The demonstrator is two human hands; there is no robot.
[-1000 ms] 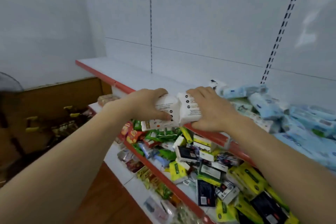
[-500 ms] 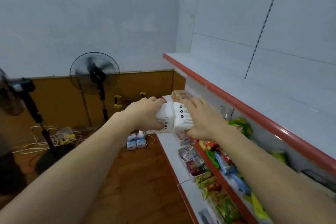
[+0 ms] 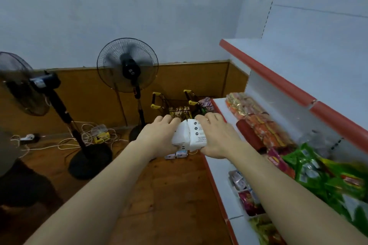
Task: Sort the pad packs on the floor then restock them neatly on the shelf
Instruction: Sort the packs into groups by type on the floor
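I see my left hand point(image 3: 159, 137) and right hand point(image 3: 217, 137) gripping two white plastic pad packs point(image 3: 189, 135) upright, just left of the red-edged white metal shelf point(image 3: 278, 83); print unreadable.

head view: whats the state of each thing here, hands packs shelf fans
left hand: grips the left white pack
right hand: grips the right white pack
white packs: two, pressed side by side, held in the air
top shelf: bare where visible
middle shelf: stocked with snack packs
small packs: on the floor
fans: two, standing upright
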